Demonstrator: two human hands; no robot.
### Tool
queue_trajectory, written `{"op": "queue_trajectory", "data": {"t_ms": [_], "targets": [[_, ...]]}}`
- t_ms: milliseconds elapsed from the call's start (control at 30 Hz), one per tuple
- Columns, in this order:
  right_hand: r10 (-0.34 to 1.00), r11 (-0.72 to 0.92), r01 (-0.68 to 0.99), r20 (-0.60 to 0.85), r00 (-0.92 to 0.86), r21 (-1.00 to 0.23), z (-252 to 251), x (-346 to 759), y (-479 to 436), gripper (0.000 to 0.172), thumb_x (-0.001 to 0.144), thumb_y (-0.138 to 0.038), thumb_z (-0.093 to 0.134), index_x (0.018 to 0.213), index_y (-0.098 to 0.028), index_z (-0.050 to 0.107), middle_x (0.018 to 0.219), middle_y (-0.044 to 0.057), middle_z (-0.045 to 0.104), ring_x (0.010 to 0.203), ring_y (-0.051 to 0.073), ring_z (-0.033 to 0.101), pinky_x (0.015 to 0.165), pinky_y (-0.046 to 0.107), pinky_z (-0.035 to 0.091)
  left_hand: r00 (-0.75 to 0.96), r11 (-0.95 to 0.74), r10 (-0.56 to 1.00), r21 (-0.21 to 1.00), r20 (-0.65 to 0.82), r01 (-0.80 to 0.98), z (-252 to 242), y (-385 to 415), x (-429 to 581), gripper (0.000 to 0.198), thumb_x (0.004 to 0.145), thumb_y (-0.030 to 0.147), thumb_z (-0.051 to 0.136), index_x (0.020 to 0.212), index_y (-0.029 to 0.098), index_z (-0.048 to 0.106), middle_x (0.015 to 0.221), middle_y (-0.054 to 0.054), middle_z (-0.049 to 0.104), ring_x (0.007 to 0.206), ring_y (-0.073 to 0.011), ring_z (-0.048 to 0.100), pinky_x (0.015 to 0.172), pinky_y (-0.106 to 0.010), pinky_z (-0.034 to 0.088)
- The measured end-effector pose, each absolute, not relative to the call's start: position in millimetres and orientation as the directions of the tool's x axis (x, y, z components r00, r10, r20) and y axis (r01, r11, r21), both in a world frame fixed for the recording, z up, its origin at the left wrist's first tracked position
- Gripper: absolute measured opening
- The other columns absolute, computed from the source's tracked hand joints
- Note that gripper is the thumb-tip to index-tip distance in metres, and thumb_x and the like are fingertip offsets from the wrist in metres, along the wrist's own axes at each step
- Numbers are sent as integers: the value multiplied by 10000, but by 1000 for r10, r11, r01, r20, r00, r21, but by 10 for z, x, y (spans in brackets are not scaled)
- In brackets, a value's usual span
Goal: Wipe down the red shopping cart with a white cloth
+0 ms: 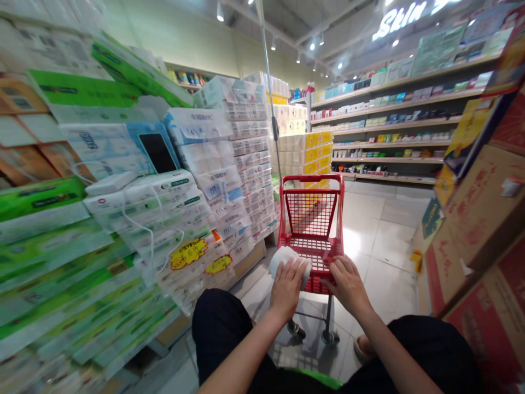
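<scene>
A small red shopping cart stands on the tiled floor in front of me. My left hand lies flat on a white cloth pressed against the cart's near left rim, fingers stretched out over it. On the cart's near rim my right hand rests, its fingers curled over the red edge. My knees in dark trousers show below.
Tall stacks of packaged tissue fill the left side, with a phone and a white cable on top. Cardboard boxes line the right. Shelves of goods stand beyond the open aisle floor.
</scene>
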State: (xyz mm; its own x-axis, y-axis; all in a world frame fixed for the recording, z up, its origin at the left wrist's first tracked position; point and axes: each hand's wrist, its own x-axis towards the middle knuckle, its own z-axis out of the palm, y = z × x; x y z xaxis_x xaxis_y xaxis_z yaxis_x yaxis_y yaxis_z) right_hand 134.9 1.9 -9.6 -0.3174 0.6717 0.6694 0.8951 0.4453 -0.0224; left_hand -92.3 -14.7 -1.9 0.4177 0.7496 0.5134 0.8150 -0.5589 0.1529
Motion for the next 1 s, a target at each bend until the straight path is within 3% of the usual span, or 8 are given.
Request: {"op": "queue_trajectory", "data": {"t_ms": [200,333,433,567,700,833,1000], "targets": [[683,439,893,684,-257,-103,-86,1131,-46,168,802,-162,582,963,-208,584,999,81,615,1150,268,490,1124,476,305,508,-627,691,78,515,775,2,28,-408,376,984,234,387,1347,229,488,1246,-60,622,1187,-220,542,1085,-424,382],[672,471,875,690,-270,-116,-85,1150,-37,146,808,-178,592,951,-206,582,1010,74,619,1148,262,490,1131,468,301,558,-648,668,16,492,761,19,66,-402,314,967,247,451,1269,199,521,1069,-69,651,992,-222,597,914,-395,463],[651,515,854,681,-335,-72,-72,1232,-22,100,830,-254,626,908,-219,572,1003,58,626,1122,253,506,1133,470,303,626,-689,630,-41,460,724,52,108,-686,302,962,275,483,1258,223,513,1065,-53,642,977,-215,590,909,-386,453],[637,542,840,662,-394,-21,-67,1330,-8,166,852,-370,639,887,-229,558,990,50,626,1082,246,525,1126,479,314,640,-679,624,-94,449,728,100,214,-1232,258,975,315,464,1213,241,533,1066,-40,631,1023,-210,578,984,-404,423],[626,558,830,665,-407,-17,-97,1350,6,195,852,-390,641,917,-231,551,1007,51,620,1085,252,519,1116,489,326,641,-677,591,-132,489,724,107,277,-1546,270,991,312,419,1237,259,517,1148,-30,608,1177,-192,523,1163,-452,258],[632,537,843,683,-366,-44,-127,1294,7,198,851,-373,641,936,-226,540,988,58,611,1071,262,516,1112,510,329,533,-600,650,-64,541,797,79,208,-1412,221,996,304,389,1124,235,556,1052,-30,617,1098,-196,544,1185,-486,213],[644,495,866,699,-312,-70,-119,1145,-12,118,852,-253,602,950,-221,543,1009,77,606,1097,275,504,1095,507,347,447,-547,695,12,563,837,48,68,-900,186,990,307,400,1023,229,565,971,-25,607,987,-198,552,1143,-493,265]]}}
